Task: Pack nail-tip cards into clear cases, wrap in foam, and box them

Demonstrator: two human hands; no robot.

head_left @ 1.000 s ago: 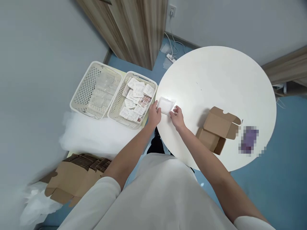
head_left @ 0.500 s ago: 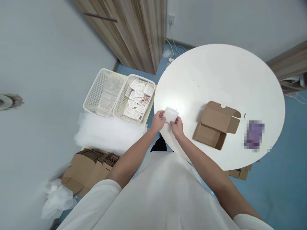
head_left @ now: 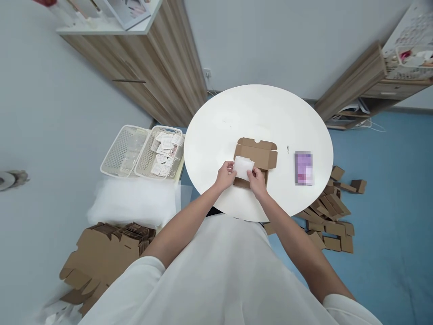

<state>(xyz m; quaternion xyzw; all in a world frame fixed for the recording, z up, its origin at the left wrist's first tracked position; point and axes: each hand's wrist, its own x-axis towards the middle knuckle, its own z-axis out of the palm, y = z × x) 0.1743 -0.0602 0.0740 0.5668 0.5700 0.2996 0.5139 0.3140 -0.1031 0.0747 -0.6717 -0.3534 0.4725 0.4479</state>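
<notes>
The left hand (head_left: 226, 176) and right hand (head_left: 257, 182) hold a white packet (head_left: 242, 167) in their grip over an open box (head_left: 261, 159), perhaps touching it, on the worktop (head_left: 216, 122).

The hands (head_left: 224, 177) have carried the white packet (head_left: 242, 168) from near the worktop's (head_left: 213, 135) left edge to over the open box (head_left: 260, 155), partly hiding it. More small boxes (head_left: 334, 228) on the floor (head_left: 389, 203) and a picture frame (head_left: 130, 12) have come into view.

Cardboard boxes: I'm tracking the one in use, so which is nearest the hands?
The open cardboard box on the round table, partly behind the held white packet; the floor heap and stack at picture left lie farther off.
</notes>
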